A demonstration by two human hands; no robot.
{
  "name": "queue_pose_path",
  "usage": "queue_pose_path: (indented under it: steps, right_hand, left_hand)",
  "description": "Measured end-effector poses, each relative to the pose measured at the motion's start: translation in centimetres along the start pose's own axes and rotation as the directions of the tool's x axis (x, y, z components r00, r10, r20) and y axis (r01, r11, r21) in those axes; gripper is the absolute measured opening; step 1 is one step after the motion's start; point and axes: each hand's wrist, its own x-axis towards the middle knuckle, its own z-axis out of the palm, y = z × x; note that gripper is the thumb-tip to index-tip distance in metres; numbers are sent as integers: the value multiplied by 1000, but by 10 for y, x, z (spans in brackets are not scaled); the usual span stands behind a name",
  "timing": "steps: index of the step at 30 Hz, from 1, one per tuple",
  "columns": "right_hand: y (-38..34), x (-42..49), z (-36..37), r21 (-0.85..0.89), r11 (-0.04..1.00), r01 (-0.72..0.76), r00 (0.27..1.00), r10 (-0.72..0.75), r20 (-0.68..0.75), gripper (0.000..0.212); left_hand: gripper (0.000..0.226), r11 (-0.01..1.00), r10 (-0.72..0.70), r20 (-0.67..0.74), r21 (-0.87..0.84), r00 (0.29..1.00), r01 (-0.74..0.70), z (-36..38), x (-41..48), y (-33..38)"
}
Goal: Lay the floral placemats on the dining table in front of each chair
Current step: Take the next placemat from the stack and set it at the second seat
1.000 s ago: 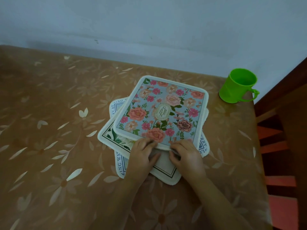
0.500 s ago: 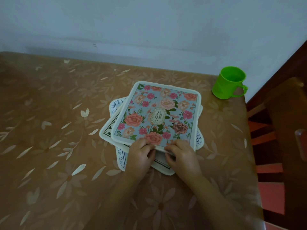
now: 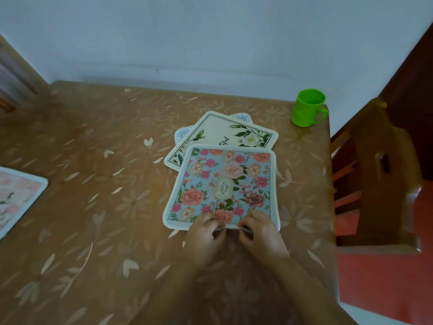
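A blue placemat point(image 3: 222, 188) printed with pink and peach roses lies flat on the surface point(image 3: 93, 231), right of centre. Its far edge overlaps a cream placemat point(image 3: 225, 134) with white flowers, which in turn sits on a third mat point(image 3: 182, 134) with lettering round its border.

Both hands meet the blue placemat at the middle of its near edge. The left hand point(image 3: 206, 233) and right hand point(image 3: 260, 233) sit side by side, close but not touching, each with fingers curled to pinch that edge; the rest of the mat stretches away from them.

The step in hand appears to be drawing this mat off the pile. To do it well, it probably helps to keep the mat low and flat, pull evenly with both hands so it does not twist, and avoid dragging the cream mat along.

A wooden chair point(image 3: 379, 174) with a red seat stands at the right. A green cup point(image 3: 308, 107) sits at the far right corner, well apart from the mats. Another placemat point(image 3: 18, 195) shows at the left edge.
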Motion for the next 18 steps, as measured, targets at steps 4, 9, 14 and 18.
queue_pose_path:
  steps: [4,9,14,18]
  right_hand:
    - [-12,-42,-4,-3,1000,9,999,-8,31,10]
    - [-30,-85,-6,16,1000,12,998,-13,61,6]
    - [-50,-116,-5,69,998,7,998,-10,56,4]
    - [-64,-131,0,65,998,4,999,-7,39,2]
  left_hand:
    - [9,1000,-20,18,-16,1000,20,-5,-46,15]
    - [9,999,-4,32,39,999,3,-10,-94,22]
    - [8,999,-34,4,20,999,34,-28,-129,21]
    - [10,997,-71,-16,-7,997,71,-46,-145,13]
